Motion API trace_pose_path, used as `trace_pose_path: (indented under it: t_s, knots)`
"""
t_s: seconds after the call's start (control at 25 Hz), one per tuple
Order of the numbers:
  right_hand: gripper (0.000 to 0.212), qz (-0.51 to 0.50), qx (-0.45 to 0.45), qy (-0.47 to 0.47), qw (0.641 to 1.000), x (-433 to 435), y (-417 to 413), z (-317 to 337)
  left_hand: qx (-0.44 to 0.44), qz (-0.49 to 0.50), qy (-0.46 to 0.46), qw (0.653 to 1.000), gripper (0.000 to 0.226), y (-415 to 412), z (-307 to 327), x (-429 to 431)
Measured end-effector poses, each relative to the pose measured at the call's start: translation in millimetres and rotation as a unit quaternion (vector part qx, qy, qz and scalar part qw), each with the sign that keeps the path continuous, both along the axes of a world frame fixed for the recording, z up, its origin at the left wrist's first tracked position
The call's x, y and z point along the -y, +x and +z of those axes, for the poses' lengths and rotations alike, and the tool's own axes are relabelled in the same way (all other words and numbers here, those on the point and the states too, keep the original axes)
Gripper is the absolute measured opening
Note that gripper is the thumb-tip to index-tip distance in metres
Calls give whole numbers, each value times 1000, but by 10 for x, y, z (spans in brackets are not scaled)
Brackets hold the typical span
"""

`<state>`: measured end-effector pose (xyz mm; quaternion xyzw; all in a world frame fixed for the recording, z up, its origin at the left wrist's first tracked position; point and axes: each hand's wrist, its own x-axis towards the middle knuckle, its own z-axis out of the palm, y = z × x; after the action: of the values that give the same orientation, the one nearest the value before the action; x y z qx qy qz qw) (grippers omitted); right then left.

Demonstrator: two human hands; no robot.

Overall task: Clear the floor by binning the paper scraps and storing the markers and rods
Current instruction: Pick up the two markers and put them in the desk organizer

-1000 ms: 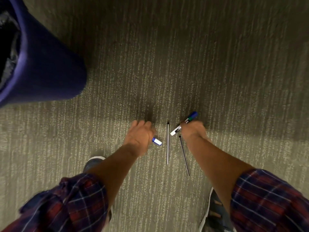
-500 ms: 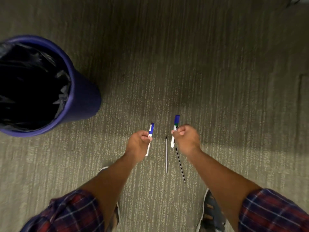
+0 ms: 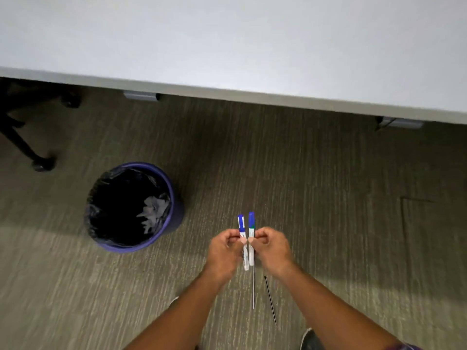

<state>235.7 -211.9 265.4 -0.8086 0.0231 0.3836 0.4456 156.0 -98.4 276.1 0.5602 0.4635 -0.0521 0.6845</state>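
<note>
My left hand [image 3: 223,251] grips a white marker with a blue cap [image 3: 241,224], held upright. Right beside it, my right hand [image 3: 271,250] grips a second white marker [image 3: 251,223] with a blue cap and a green band. The two markers stand side by side, almost touching. Below the hands, a thin silver rod [image 3: 253,289] and a thin black rod [image 3: 270,300] lie on the carpet. To the left stands a purple bin [image 3: 174,198] with a black liner; crumpled paper scraps [image 3: 154,210] rest inside it.
A pale grey table [image 3: 227,46] spans the top, its edge overhanging the carpet. A black chair base with castors [image 3: 38,162] sits at the far left. My shoes [image 3: 310,339] show at the bottom edge.
Both hands lifted the markers off the carpet and brought them together upright. The view rose and tilted forward, so the table and the whole bin came into sight.
</note>
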Motion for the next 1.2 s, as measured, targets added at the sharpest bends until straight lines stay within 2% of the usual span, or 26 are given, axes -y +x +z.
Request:
trace_pose_path:
  t_s: [0.08, 0.28, 0.56, 0.76, 1.0, 1.2]
  knots:
    - [2, 19, 14, 5, 1000, -90, 22, 279, 9, -6, 20, 1000, 19, 18, 231, -77]
    - [8, 23, -7, 29, 999, -488, -107, 865, 41, -7, 4, 999, 21, -148, 683, -505]
    - [6, 48, 4, -11, 999, -1381, -542, 1918, 57, -80, 25, 995, 28, -606, 1586, -1582]
    - [7, 86, 21, -2, 996, -2217, -655, 2783, 51, -78, 22, 995, 29, -722, 2427, -2410]
    - [15, 139, 86, 2, 987, -3099, -414, 3397, 42, -77, 112, 990, 43, -504, 3099, -3289]
    - [4, 170, 165, 9, 971, -3693, 118, 3832, 79, -76, 208, 972, 32, 22, 3601, -3852]
